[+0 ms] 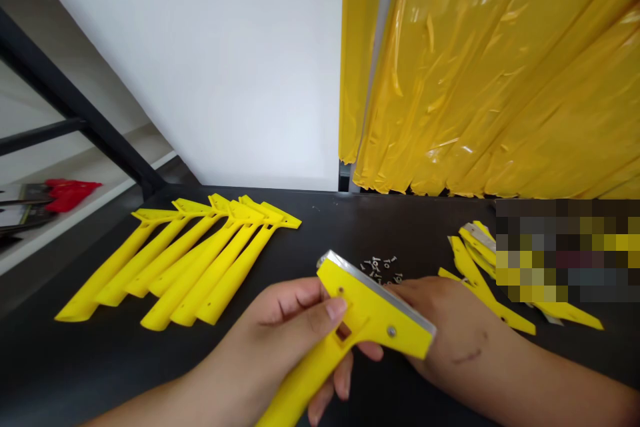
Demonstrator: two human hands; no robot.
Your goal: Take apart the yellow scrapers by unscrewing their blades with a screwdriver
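Observation:
My left hand (300, 320) grips a yellow plastic scraper (370, 310) below its wide head, thumb pressed on the face. A silvery metal strip runs along the head's upper edge. One screw sits in the right-hand hole; the left-hand hole looks dark and bare. Behind the scraper, my right hand (445, 320) reaches toward a scatter of small screws (377, 267) on the black table. Its fingertips are hidden by the scraper head, so whether they pinch a screw does not show.
Several yellow scraper handles (200, 267) lie in an overlapping row at left. Yellow head pieces and metal strips (495, 293) are piled at right, beside a blurred-out patch. A white panel (250, 67) and yellow plastic sheeting (500, 80) stand behind the black table (325, 227).

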